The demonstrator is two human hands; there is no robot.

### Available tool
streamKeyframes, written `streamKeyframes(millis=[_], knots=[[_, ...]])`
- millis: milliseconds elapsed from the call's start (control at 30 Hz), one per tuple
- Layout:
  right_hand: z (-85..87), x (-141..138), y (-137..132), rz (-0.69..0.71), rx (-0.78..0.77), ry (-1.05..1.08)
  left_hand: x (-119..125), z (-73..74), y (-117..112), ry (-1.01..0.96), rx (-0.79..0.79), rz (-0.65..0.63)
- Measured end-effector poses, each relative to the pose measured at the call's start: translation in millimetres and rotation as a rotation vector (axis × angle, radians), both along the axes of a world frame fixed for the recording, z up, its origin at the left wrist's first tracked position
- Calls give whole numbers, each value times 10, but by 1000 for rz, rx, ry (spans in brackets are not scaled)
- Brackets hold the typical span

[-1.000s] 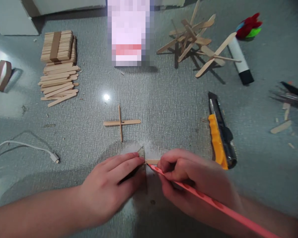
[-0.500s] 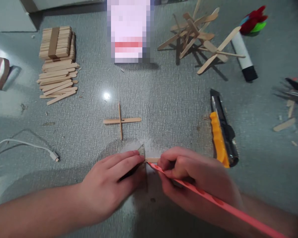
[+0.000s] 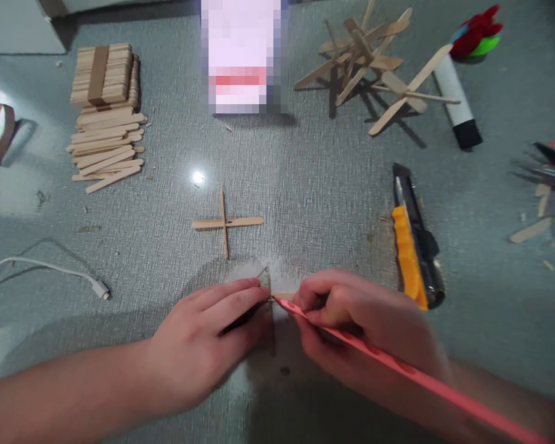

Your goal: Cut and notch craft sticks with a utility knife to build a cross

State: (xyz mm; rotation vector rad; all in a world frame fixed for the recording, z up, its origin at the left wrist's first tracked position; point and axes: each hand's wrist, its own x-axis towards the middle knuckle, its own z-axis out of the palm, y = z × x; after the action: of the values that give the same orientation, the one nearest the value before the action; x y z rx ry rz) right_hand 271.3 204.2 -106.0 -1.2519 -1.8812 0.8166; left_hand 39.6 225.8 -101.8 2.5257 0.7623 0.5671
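Note:
My left hand lies near the front edge of the grey table, its fingers pressed down on a small clear ruler laid over a wooden craft stick. My right hand is closed round a red pencil. The pencil's tip touches the stick right beside the ruler's edge. Most of the stick is hidden under both hands. A cross of two craft sticks lies just beyond my hands.
A yellow and black utility knife lies to the right. Stacked craft sticks sit at the back left, glued stick frames and a glue stick at the back right. A white cable lies left, and a pixelated container stands behind.
Both hands stay in the same place with the pencil tip at the ruler. Only the view has shifted slightly.

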Motion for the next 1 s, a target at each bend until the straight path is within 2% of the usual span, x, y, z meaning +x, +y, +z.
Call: streamKeyframes(millis=[500, 1000], knots=[[0, 4, -2, -7, -3, 12, 30, 45, 16, 24, 23, -6], [18, 22, 2, -6, -21, 13, 8, 3, 6, -2, -2, -3]])
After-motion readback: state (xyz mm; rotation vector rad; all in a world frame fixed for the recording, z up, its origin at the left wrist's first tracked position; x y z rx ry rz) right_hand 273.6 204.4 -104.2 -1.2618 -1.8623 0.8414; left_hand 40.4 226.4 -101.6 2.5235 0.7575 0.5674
